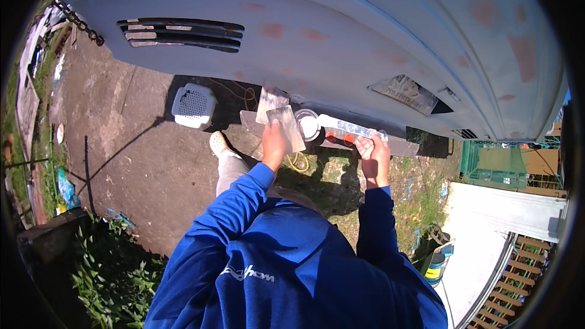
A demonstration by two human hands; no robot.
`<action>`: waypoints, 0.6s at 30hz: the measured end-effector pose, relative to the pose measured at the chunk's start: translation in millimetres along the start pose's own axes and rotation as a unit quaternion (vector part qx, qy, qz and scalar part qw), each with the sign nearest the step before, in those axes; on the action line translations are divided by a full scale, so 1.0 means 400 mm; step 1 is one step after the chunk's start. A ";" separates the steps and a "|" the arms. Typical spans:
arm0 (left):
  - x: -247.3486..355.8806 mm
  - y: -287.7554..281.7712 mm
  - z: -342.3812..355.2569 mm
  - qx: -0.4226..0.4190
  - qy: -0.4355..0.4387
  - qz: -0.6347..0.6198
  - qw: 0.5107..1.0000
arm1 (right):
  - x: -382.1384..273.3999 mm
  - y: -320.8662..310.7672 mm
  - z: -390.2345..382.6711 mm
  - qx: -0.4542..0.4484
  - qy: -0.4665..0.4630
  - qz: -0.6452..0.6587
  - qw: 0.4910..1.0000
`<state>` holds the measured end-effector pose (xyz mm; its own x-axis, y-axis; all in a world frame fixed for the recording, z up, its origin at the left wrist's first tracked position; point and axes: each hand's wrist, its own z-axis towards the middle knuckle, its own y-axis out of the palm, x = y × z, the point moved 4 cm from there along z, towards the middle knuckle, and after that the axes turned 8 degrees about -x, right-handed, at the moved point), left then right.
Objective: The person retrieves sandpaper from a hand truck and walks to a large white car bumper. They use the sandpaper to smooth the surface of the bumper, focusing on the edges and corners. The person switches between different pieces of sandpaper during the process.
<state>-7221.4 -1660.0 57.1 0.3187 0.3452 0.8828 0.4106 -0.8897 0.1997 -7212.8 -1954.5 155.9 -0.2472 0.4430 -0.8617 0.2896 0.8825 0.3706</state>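
Note:
My left hand (275, 145) is closed on a thin grey rectangular plate (289, 127), its face smudged. A second smudged flat piece (270, 102) shows just beyond it. In my right hand (374, 157) is one end of a long, flat whitish strip (347, 127), whose kind I cannot make out. Its far end reaches left to a round open tin (309, 126) with white matter in it; whether they touch is unclear. Below the strip, small orange-red round things (348, 139) rest on a board (399, 147).
A large grey-painted body panel (304, 39) with orange patches and dark slots (183, 34) arches over the far side. A white perforated stool (194, 106) stands left of my foot. A chain (76, 19) hangs far left; a yellow cord (298, 162) lies below the board.

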 end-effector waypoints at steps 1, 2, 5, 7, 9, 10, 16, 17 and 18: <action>-0.005 0.007 -0.001 0.003 0.001 -0.012 1.000 | -0.010 0.002 -0.004 -0.005 -0.007 -0.001 1.000; -0.010 0.010 0.002 0.000 -0.004 -0.005 1.000 | -0.018 0.004 -0.006 -0.031 -0.007 0.012 0.999; -0.019 0.011 0.007 -0.010 -0.014 -0.009 1.000 | -0.047 0.023 -0.024 -0.037 -0.016 -0.012 0.999; -0.023 0.011 0.007 -0.020 -0.013 -0.043 0.999 | -0.067 0.045 -0.039 -0.046 -0.024 -0.024 0.998; -0.026 0.011 0.005 -0.031 -0.016 -0.098 0.995 | -0.085 0.070 -0.055 -0.057 -0.028 -0.037 0.997; -0.022 0.013 0.004 -0.038 -0.017 -0.125 0.991 | -0.093 0.082 -0.064 -0.063 -0.028 -0.043 0.997; 0.011 0.009 -0.058 -0.101 -0.050 -0.127 0.986 | -0.047 0.104 -0.081 -0.084 0.012 -0.101 0.991; 0.017 0.007 -0.068 -0.112 -0.044 -0.120 0.985 | -0.035 0.104 -0.081 -0.080 0.021 -0.126 0.989; 0.023 0.005 -0.077 -0.123 -0.038 -0.113 0.985 | -0.029 0.103 -0.082 -0.077 0.016 -0.133 0.988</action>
<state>-7243.9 -1667.7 78.8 0.3087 0.5565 0.7713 0.2613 -0.8294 0.4938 -7228.3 -1918.3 192.6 -0.3249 0.1954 -0.9254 0.0674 0.9807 0.1834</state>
